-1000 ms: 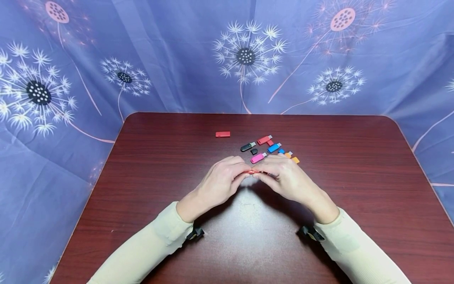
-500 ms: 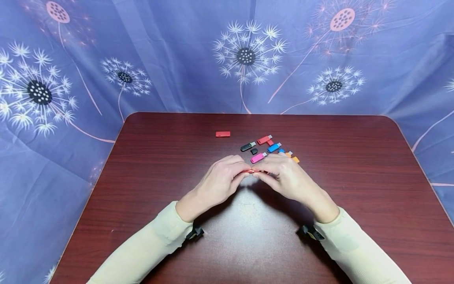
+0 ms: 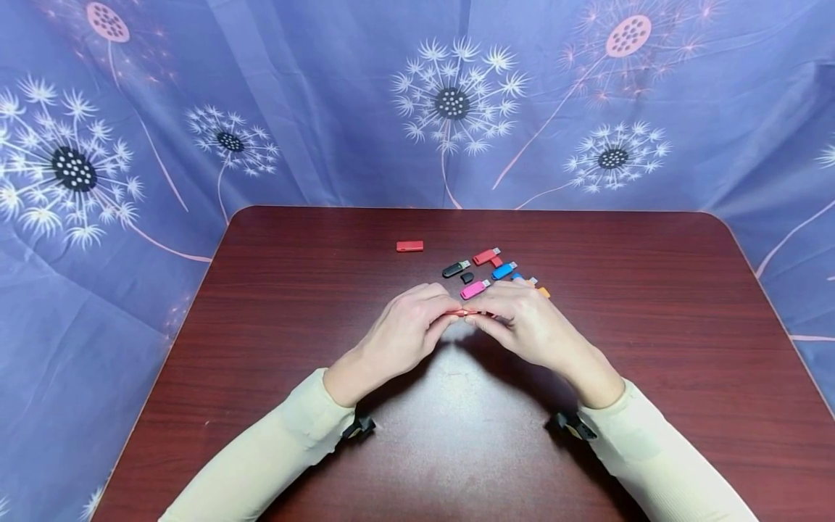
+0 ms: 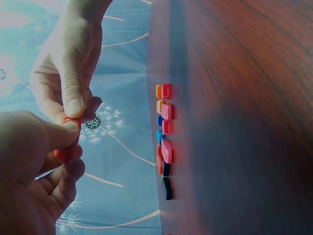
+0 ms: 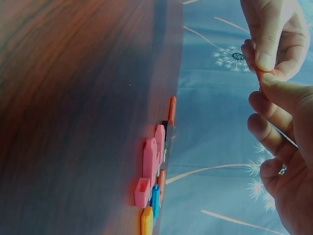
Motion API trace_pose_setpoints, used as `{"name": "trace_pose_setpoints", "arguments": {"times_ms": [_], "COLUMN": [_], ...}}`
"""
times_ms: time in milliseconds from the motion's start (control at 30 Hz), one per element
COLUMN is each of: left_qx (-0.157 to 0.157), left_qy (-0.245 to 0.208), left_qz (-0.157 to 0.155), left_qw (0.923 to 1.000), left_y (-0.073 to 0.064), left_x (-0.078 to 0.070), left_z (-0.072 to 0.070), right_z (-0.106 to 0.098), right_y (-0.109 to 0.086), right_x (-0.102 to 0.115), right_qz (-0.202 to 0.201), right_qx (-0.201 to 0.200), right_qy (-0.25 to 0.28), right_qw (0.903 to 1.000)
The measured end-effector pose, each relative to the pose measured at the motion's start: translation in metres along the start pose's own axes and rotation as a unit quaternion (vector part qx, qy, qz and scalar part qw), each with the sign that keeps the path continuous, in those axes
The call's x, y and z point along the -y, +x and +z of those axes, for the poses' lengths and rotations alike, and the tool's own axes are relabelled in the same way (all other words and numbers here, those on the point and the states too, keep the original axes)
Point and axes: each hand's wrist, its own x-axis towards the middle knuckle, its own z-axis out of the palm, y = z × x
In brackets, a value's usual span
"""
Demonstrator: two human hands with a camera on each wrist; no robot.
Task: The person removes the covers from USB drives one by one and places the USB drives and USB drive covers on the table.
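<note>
My left hand point(image 3: 407, 330) and right hand point(image 3: 531, 326) meet above the table, fingertips close together. Between them is a small red USB stick point(image 3: 462, 313), mostly covered by fingers. In the left wrist view, the left thumb and fingers pinch the red body point(image 4: 66, 152), while the right hand point(image 4: 73, 58) pinches its upper end. Whether cap and body are joined there cannot be seen. Just beyond the hands lie a pink USB stick point(image 3: 475, 289), a blue one point(image 3: 504, 271), a black one point(image 3: 456, 269) with its black cap point(image 3: 467, 278), and another red one point(image 3: 485, 256).
A separate closed red stick point(image 3: 409, 246) lies farther back to the left. An orange cap point(image 3: 543, 292) shows past the right knuckles, its stick partly hidden. In the right wrist view, a pink cap point(image 5: 142, 192) lies open-ended. Patterned blue cloth point(image 3: 339, 109) hangs behind the table point(image 3: 261, 290).
</note>
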Motion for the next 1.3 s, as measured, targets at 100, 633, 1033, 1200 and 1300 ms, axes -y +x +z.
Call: {"name": "trace_pose_setpoints", "arguments": {"times_ms": [100,633,1033,1200,1300], "left_qx": [-0.001,-0.010,-0.010,-0.015,-0.016], "left_qy": [0.001,0.002,0.002,0.000,0.000], "left_qz": [-0.002,-0.003,-0.004,-0.004,-0.004], "left_qw": [1.0000,0.9999,0.9999,0.9999,0.9999], "left_y": [-0.0003,-0.0003,-0.0008,-0.0007,-0.0011], "left_x": [0.0001,-0.0011,-0.0005,-0.0001,0.0005], "left_z": [0.0005,0.0004,0.0008,0.0013,0.0014], "right_z": [0.0002,0.0027,0.0044,0.0050,0.0047], "right_y": [0.0004,0.0008,-0.0008,-0.0009,-0.0009], "right_x": [0.0005,0.0001,-0.0001,-0.0007,-0.0008], "right_qz": [0.001,0.003,0.010,0.012,0.014], "right_qx": [-0.001,-0.009,-0.014,-0.016,-0.015], "right_qy": [-0.006,-0.021,-0.031,-0.033,-0.032], "right_qw": [1.0000,0.9997,0.9994,0.9993,0.9993]}}
